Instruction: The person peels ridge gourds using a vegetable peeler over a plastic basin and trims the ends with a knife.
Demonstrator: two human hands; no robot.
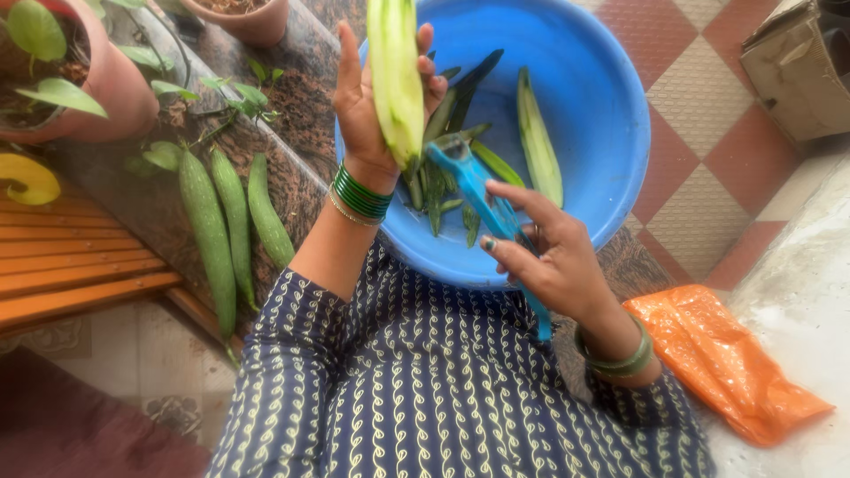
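My left hand (367,102) holds a long, pale green peeled gourd (396,75) upright over a blue plastic basin (602,106). My right hand (549,257) grips a blue peeler (482,199), whose head touches the gourd's lower end. Dark green peel strips (443,190) and one peeled gourd (538,142) lie in the basin. Green bangles circle both wrists.
Three unpeeled green gourds (230,221) lie on the speckled stone ledge at left, beside potted plants (62,80). A wooden slatted bench (71,265) is at far left. An orange plastic bag (726,363) lies at right, a cardboard box (797,71) at top right.
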